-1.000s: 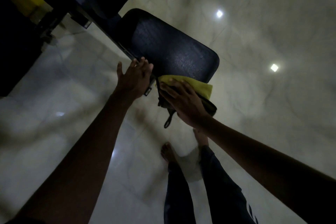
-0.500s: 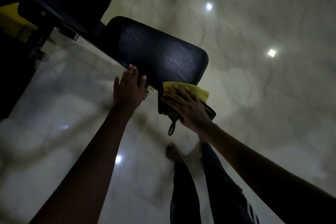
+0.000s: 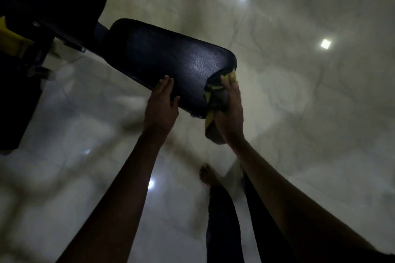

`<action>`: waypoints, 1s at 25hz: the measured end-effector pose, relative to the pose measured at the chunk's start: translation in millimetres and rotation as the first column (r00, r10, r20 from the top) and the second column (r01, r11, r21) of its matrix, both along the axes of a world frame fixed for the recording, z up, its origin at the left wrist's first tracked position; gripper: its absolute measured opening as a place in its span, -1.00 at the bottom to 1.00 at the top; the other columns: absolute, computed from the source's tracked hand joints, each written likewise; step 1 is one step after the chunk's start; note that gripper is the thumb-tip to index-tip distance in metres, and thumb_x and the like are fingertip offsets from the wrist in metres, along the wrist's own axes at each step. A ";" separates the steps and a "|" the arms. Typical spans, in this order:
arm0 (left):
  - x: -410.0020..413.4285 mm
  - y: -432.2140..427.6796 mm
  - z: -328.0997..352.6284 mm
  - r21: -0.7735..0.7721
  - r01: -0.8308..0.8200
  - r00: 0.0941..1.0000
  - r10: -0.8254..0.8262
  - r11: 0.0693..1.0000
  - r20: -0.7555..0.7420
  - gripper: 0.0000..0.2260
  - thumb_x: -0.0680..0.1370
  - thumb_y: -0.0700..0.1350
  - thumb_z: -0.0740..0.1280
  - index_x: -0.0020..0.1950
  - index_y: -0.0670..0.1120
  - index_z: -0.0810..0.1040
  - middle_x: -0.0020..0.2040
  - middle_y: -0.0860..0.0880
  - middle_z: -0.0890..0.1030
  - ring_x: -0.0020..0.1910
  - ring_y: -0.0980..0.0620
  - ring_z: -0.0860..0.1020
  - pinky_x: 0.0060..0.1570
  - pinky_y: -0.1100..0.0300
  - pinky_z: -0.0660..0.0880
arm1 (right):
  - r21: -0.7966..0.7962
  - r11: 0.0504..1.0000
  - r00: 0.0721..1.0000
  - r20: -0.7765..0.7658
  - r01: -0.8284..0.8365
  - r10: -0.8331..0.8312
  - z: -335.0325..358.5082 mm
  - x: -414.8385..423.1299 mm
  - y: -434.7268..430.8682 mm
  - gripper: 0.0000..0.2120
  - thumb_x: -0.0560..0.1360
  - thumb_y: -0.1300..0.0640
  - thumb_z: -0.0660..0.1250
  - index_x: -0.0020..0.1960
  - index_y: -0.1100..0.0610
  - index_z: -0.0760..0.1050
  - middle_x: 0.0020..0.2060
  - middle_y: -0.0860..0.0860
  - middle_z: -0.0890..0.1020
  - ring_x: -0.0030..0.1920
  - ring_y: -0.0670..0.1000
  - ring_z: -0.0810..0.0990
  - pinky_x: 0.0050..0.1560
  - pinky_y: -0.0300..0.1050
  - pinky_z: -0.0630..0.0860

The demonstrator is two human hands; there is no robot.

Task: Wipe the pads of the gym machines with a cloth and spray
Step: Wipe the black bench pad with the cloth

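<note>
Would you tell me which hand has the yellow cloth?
The right hand: it presses the cloth to the pad; the left hand is bare.

Glossy pale tiled floor (image 3: 299, 134), square light reflection (image 3: 325, 44)

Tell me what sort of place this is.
Probably a gym: a black padded machine pad on a dark frame with yellow parts, and a glossy tiled floor reflecting ceiling lights.

A single wide-angle view is taken from the person's head, aimed steeply down at the tiled floor (image 3: 299, 134). The pad (image 3: 171, 64) is seen from close above at eleven o'clock, a bare foot (image 3: 208, 175) at six.
</note>
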State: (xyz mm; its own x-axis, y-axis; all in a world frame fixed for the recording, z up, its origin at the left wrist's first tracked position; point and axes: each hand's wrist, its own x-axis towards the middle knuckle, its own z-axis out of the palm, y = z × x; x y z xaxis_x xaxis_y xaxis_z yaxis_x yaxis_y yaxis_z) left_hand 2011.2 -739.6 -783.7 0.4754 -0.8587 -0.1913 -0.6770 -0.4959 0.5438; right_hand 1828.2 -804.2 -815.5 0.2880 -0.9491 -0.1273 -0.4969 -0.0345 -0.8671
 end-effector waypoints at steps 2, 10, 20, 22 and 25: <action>-2.7 -1.6 -5.4 -0.033 -0.001 1.000 0.001 0.999 -0.004 -0.51 0.61 -0.15 0.35 0.52 -0.20 0.34 0.54 -0.15 0.31 0.55 -0.11 0.22 0.49 0.00 0.24 | 0.061 0.997 0.998 0.036 0.055 -0.057 4.9 0.5 -15.7 -0.28 0.49 0.30 0.38 0.58 -0.02 0.26 0.62 0.03 0.18 0.62 0.03 0.11 0.50 -0.09 0.20; -15.4 -12.2 -9.6 -0.066 -0.157 0.988 0.155 0.985 -0.025 -0.42 0.55 0.09 0.42 0.49 -0.12 0.38 0.52 -0.11 0.33 0.49 -0.07 0.29 0.34 -0.11 0.43 | 0.231 0.970 0.966 0.224 0.072 -0.125 16.3 -8.2 -15.5 -0.09 0.41 0.39 0.27 0.43 -0.49 0.15 0.59 -0.03 0.26 0.58 -0.06 0.22 0.47 -0.36 0.22; 5.2 -44.3 -13.1 -0.048 -0.188 0.981 0.190 0.981 0.039 -0.35 0.54 0.12 0.43 0.53 -0.16 0.36 0.55 -0.08 0.32 0.56 0.03 0.21 0.51 0.07 0.23 | 0.238 0.964 0.974 0.216 -0.119 0.067 19.2 -24.4 -60.1 -0.21 0.39 0.44 0.24 0.55 -0.05 0.28 0.60 0.08 0.24 0.59 -0.01 0.19 0.54 -0.23 0.18; 3.7 -43.4 -15.6 -0.052 -0.193 0.980 0.195 0.980 0.034 -0.33 0.51 0.11 0.45 0.52 -0.16 0.37 0.54 -0.09 0.33 0.55 0.04 0.22 0.51 0.03 0.23 | 0.150 0.976 0.984 0.108 -0.160 0.145 18.5 -12.4 -94.7 -0.28 0.36 0.33 0.31 0.52 0.08 0.38 0.56 0.10 0.32 0.56 0.08 0.29 0.52 -0.02 0.30; 2.0 -45.8 -18.6 -0.042 -0.230 0.972 0.231 0.972 0.032 -0.33 0.51 0.09 0.46 0.53 -0.15 0.35 0.54 -0.09 0.33 0.56 0.04 0.20 0.52 -0.01 0.19 | 0.114 0.941 0.936 -0.120 -0.318 0.331 27.5 13.7 -150.2 -0.34 0.33 0.14 0.35 0.45 0.01 0.48 0.45 0.03 0.48 0.42 0.13 0.46 0.34 0.08 0.47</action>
State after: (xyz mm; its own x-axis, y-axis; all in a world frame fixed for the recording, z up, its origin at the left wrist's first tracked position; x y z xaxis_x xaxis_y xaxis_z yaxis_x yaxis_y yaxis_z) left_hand 2013.2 -785.4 -802.3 0.6675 -0.7315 -0.1394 -0.5668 -0.6205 0.5420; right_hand 1841.9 -954.3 -788.0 0.5523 -0.7892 -0.2686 -0.5848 -0.1372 -0.7995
